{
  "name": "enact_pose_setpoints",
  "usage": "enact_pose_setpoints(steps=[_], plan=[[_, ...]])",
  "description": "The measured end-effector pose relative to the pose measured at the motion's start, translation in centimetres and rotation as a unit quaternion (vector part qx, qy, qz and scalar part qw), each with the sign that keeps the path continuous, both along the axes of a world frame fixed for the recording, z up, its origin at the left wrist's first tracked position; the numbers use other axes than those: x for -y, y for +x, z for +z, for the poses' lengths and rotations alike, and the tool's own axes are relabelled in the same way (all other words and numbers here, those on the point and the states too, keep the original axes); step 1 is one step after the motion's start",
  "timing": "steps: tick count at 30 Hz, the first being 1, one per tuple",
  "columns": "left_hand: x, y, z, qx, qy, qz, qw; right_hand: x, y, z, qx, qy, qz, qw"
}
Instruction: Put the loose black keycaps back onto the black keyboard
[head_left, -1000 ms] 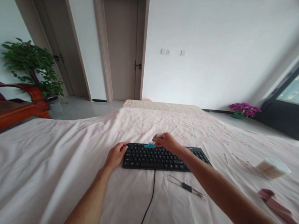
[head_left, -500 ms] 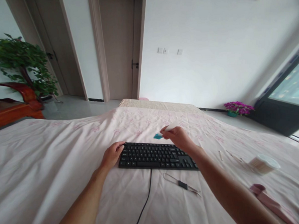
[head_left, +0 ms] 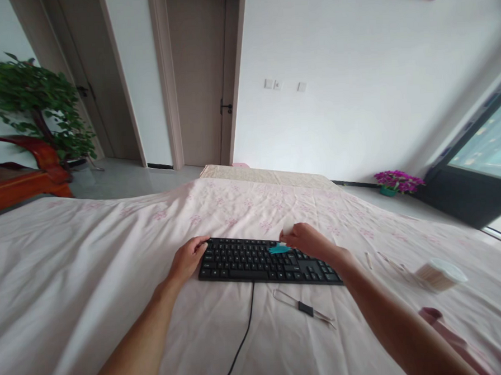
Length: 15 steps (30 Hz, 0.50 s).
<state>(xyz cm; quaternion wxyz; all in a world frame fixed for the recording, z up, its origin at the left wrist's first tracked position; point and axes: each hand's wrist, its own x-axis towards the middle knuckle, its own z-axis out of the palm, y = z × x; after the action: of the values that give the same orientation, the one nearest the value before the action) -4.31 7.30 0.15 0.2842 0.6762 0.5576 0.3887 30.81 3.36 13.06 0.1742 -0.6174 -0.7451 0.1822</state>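
A black keyboard [head_left: 246, 260] lies on the pink floral cloth, its cable [head_left: 245, 336] running toward me. My left hand [head_left: 189, 258] grips the keyboard's upper left corner, thumb on top and fingers at the edge. My right hand [head_left: 304, 239] is closed around the white handle of a small brush [head_left: 280, 248]. The brush's teal bristles point down and splay against the keys right of the middle. Part of the handle is hidden by my fingers. Below the keyboard lies a wire keycap puller [head_left: 306, 308] with a black middle.
To the right, a round clear tub of cotton swabs [head_left: 442, 274] stands on the cloth, with a loose swab [head_left: 369, 260] and tweezers-like metal tool [head_left: 392, 262] nearby. A folded pink cloth [head_left: 449, 334] lies at lower right. The bedspread [head_left: 111, 245] is wrinkled.
My right hand has lowered the brush toward me, from above the keyboard's far edge down onto the keys, and the bristles have spread. My left hand stays on the corner.
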Motion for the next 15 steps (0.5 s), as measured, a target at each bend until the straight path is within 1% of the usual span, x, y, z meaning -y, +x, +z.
enact_pose_setpoints(steps=[1,2,3,4,5,6,7,8,9,10,11,13,14,15], plan=[[0.0,0.0,0.0,-0.001,0.001,0.0,1.0,0.3,1.1,0.7,0.093,0.02,-0.01,0.995],[0.0,0.0,0.0,-0.003,0.003,0.001,1.0,0.6,1.8,1.4,0.165,0.039,-0.032,0.985],[0.0,0.0,-0.1,-0.004,0.006,0.002,1.0,0.9,2.2,1.9,0.21,0.055,-0.053,0.975],[0.0,0.0,-0.1,-0.006,0.008,0.003,1.0,1.1,2.1,2.2,0.215,0.071,-0.073,0.971],[0.0,0.0,-0.1,-0.008,0.009,0.003,1.0,1.2,1.7,2.3,0.183,0.079,-0.081,0.977],[0.0,0.0,-0.1,-0.009,0.009,0.003,1.0,1.3,0.9,2.2,0.115,0.08,-0.072,0.988],[0.0,0.0,-0.1,-0.01,0.009,0.003,1.0,1.4,-0.3,1.9,0.019,0.074,-0.052,0.996],[0.0,-0.1,-0.1,-0.011,0.008,0.003,1.0,1.4,-1.8,1.4,-0.092,0.057,-0.013,0.994],[0.0,-0.1,-0.1,-0.014,0.007,0.002,1.0,1.4,-3.4,0.8,-0.208,0.035,0.015,0.977],[0.0,-0.1,-0.1,-0.016,0.006,0.002,1.0,1.3,-5.1,0.1,-0.305,0.012,0.025,0.952],[0.0,-0.1,-0.1,-0.019,0.005,0.003,1.0,1.2,-6.7,-0.7,-0.37,-0.011,0.034,0.928],[0.1,-0.1,-0.1,-0.022,0.003,0.001,1.0,1.0,-9.1,-2.2,-0.441,-0.05,0.056,0.895],[0.1,-0.1,-0.1,-0.022,0.002,0.0,1.0,0.9,-9.8,-2.8,-0.454,-0.062,0.06,0.887],[0.1,-0.1,-0.1,-0.02,0.0,-0.001,1.0,0.8,-10.0,-3.2,-0.452,-0.07,0.062,0.887]])
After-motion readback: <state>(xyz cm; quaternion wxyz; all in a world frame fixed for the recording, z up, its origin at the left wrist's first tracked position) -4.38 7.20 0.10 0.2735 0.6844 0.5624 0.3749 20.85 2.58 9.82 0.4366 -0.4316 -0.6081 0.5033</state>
